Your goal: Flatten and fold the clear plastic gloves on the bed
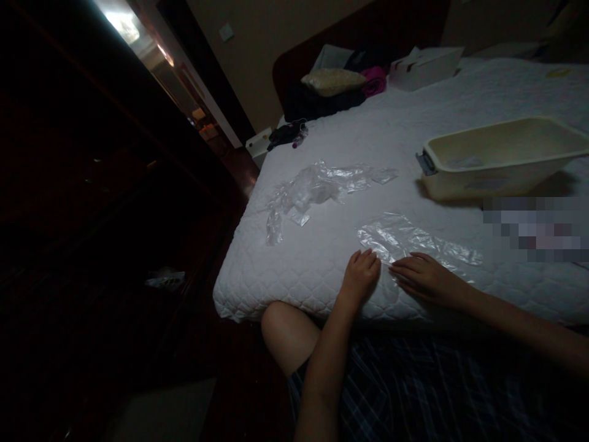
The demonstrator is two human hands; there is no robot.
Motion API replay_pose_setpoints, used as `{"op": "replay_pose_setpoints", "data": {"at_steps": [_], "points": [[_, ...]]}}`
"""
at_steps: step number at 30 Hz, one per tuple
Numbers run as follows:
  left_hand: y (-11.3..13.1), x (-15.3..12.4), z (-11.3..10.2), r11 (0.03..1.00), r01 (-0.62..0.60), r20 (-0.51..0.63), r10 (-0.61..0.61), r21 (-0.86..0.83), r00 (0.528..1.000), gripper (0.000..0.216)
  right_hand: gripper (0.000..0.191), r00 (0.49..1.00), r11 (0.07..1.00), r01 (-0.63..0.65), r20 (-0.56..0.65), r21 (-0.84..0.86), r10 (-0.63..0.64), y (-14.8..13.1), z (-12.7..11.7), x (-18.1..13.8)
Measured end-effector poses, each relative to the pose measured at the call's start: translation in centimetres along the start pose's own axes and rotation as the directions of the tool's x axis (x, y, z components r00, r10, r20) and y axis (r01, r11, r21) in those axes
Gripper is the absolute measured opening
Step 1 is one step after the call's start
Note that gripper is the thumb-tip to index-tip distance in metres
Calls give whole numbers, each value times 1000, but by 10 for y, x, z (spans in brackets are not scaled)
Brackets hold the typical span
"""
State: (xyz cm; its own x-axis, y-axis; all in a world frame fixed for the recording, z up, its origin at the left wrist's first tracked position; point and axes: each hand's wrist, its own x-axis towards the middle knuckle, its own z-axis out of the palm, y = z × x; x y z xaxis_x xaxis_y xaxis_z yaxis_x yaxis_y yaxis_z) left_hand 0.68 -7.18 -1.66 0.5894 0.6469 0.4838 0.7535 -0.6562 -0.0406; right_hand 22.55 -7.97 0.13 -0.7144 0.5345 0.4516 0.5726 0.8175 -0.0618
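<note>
Bags of clear plastic point(315, 187) lie crumpled on the bed point(251, 270), beyond and left of the left hand point(362, 276). This hand has curled fingers at the near edge of a flat clear bag point(391, 238), which spreads beyond both hands. The right hand point(426, 277) has fingers stretched close together at the same edge. Whether either hand pinches, I cannot tell. Beyond the right hand, rightward, stands a cream tub point(445, 185).

Over my feed I make out a dim bedroom, so likely a home: a bed point(257, 276) with a white quilted cover point(317, 267), a dark headboard point(409, 27), a pillow point(334, 81), a wall switch point(226, 32) and a doorway point(181, 80) onto somewhere brighter.
</note>
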Motion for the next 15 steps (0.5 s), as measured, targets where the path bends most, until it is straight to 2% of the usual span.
{"op": "replay_pose_setpoints", "data": {"at_steps": [5,10,15], "points": [[0,1,-1,999,16,19,-15,-31,1000,17,28,997,996,-68,-20,63,70,-1,1,-1],[-1,1,0,999,5,3,-5,-40,1000,16,26,978,963,-197,-25,186,205,1,-2,-3],[-1,1,0,999,-9,-16,8,-38,1000,16,30,912,883,-378,-52,278,407,3,-6,4]]}}
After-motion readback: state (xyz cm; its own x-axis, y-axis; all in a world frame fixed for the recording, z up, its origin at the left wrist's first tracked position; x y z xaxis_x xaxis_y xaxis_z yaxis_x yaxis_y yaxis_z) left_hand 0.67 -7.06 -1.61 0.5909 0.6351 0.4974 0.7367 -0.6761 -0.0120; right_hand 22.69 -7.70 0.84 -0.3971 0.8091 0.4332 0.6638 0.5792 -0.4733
